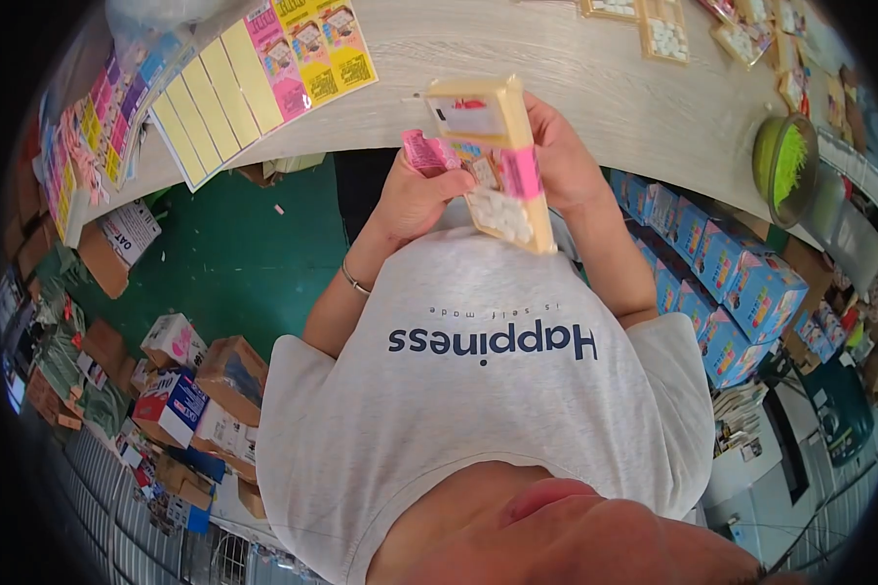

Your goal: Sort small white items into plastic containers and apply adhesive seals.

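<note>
A flat cream-coloured box (510,117) with a clear front stands tilted above the front edge of the table. White pieces show through its window. My right hand (566,161) grips the box by its far right side, the fingers partly hidden behind it. Around the box runs a pink printed sticker label (525,175), and a loose pink end of it sticks out to the left. My left hand (415,200) is closed on that end, its thumb against the box front. On the table lies a sticker sheet (263,88) with several bare strips and some pink and yellow labels.
More printed sheets (117,112) are piled at the table's left end. A bowl (788,171) of bright green shreds stands at the right edge. Similar packs (665,34) lie at the far right. Blue boxes (717,268) are stacked below right; cardboard boxes (229,375) crowd the lower left.
</note>
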Demonstrator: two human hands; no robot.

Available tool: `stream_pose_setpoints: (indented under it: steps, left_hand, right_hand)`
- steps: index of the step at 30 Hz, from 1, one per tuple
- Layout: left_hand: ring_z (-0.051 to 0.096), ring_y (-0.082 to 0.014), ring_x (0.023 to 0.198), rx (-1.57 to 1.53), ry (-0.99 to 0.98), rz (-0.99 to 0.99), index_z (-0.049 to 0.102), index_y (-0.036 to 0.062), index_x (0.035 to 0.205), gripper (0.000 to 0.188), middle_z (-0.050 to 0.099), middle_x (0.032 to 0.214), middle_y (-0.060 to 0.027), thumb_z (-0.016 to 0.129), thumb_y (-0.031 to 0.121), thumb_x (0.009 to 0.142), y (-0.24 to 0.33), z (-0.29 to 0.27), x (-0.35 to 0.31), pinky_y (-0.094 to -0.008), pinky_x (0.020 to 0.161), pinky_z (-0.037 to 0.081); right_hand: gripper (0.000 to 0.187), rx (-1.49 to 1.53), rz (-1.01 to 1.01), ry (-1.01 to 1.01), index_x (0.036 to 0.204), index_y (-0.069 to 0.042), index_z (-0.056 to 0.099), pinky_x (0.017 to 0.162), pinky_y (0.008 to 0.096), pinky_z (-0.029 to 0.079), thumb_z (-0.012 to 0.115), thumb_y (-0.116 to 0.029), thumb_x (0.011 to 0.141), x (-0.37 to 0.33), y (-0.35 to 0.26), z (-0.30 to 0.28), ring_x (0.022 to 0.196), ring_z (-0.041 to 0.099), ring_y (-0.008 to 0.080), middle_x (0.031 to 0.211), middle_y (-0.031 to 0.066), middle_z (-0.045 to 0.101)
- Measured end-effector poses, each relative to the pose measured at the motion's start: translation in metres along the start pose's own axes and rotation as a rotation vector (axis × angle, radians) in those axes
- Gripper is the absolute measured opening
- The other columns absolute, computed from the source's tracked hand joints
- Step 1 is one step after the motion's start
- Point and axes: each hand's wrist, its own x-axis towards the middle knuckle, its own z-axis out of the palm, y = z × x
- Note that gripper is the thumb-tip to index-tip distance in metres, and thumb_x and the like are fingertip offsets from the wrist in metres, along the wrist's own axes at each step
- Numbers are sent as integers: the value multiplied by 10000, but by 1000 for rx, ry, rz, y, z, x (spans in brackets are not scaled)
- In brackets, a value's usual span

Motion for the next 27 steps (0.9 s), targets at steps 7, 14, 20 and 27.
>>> stream_pose_setpoints:
  steps: [7, 14, 20, 27]
  left_hand:
    - [697, -144, 923, 144, 76, 25, 682, 15, 1127, 309, 730, 1043, -62, 760, -57, 837, 20, 23, 7, -311, 823, 574]
    - [628, -130, 731, 827, 345, 635, 685, -1, 941, 314, 666, 825, 4, 908, 88, 740, 56, 67, 26, -262, 685, 530]
    - [655, -224, 772, 1290, 185, 1108, 725, -7, 916, 357, 681, 858, -86, 936, 22, 630, 51, 61, -15, -301, 697, 536]
    - [732, -226, 932, 1222, -153, 1035, 766, 42, 1005, 278, 759, 1008, -77, 781, -45, 741, 52, 55, -3, -416, 904, 543]
  right_hand:
    - [230, -576, -192, 267, 1117, 66, 699, 784, 245, 573, 725, 11, 895, -39, -33, 23, 870, 693, 118, 987, 94, 736]
    - [215, -936, -336, 387, 1108, 42, 719, 794, 250, 558, 734, -2, 898, -38, -39, 27, 894, 673, 77, 962, 56, 748]
    - [187, -1295, -535, 230, 1095, 59, 709, 815, 285, 526, 688, 47, 909, -43, -45, 31, 902, 679, 155, 992, 143, 747]
    - [207, -1347, -770, -121, 1011, -10, 720, 803, 377, 566, 758, -107, 833, -27, -50, 15, 928, 728, 316, 998, 165, 749]
